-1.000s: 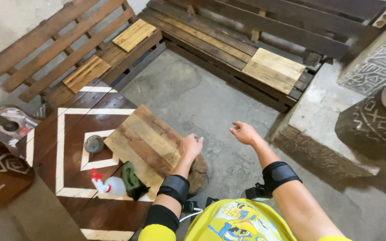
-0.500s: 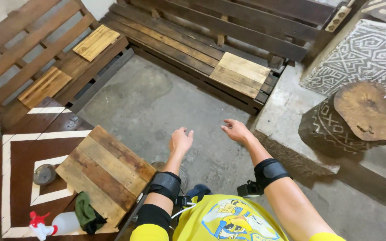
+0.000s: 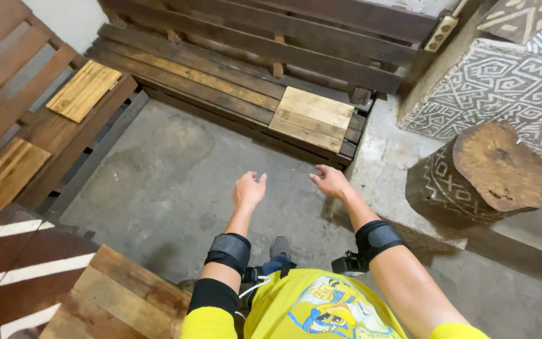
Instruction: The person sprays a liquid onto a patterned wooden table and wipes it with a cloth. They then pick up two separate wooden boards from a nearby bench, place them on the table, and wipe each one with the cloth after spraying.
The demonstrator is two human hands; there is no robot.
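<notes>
While both arms stretch forward over the grey concrete floor (image 3: 158, 169), the left hand (image 3: 248, 189) hangs loosely open, its grip empty. The right hand (image 3: 332, 182) is likewise spread, holding nothing. Nearest ahead lies a pale square wooden slat panel (image 3: 312, 118) on the dark pallet bench (image 3: 221, 69); a carved round wooden stump (image 3: 484, 172) stands right.

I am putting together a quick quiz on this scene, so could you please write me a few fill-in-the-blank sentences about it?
1. Both hands, left hand and right hand, hold ____.
2. Each forearm wears a black ____.
3. The log stool with carved sides stands to the person's ____.
4. The floor under the hands is bare grey ____.

Missing words: nothing; band; right; concrete
</notes>
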